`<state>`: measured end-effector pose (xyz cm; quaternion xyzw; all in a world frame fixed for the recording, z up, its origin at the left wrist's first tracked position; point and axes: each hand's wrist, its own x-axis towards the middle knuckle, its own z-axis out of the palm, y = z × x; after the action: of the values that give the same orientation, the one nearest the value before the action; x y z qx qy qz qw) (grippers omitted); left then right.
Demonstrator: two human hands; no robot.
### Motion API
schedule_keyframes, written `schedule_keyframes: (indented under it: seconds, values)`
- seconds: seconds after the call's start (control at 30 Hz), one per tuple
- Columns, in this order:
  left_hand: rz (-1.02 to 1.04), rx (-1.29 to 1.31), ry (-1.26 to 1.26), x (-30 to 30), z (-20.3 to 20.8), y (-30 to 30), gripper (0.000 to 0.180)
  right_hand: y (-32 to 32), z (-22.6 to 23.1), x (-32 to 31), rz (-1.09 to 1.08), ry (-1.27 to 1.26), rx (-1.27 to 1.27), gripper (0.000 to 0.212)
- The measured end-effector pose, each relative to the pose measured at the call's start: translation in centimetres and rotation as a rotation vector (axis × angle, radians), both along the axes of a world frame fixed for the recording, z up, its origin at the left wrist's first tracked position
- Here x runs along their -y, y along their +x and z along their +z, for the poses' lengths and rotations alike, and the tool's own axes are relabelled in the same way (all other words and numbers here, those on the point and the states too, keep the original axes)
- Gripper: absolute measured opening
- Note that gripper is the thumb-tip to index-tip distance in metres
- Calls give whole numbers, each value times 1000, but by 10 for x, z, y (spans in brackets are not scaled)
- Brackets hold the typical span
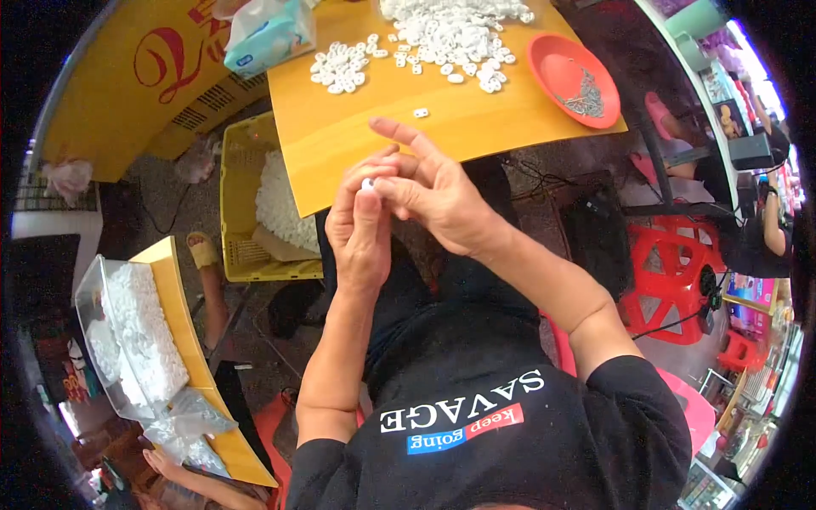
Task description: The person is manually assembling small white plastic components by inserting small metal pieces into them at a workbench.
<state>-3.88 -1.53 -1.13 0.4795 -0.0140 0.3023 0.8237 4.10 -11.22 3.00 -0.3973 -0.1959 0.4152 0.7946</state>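
The single head-worn fisheye camera looked steeply down from above the person's chest, close over both raised hands, facing forward across a yellow table (357,127), its wide curved field reaching a yellow crate (242,212) and red chairs (676,272) aside.

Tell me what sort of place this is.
Likely a small informal assembly workshop. Both hands pinch a small white part over a yellow table heaped with white plastic pieces, beside a red dish of metal clips and a yellow crate holding more.
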Motion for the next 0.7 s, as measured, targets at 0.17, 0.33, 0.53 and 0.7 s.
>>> schedule_keyframes:
  seconds: [0.17,0.33,0.53,0.7]
  values:
    - [-6,-24,-51,-9,-2,-3,26,-11,1,-9,-101,-44,121,58]
    - [-67,-78,-69,-28,4,-17,27,-3,9,-10,-22,-67,181,56]
    - [338,-415,249,-84,5,-40,28,84,2,18,-303,-553,869,22]
    - [512,-671,389,-130,-23,-60,43,158,-21,21,-553,-713,1305,20]
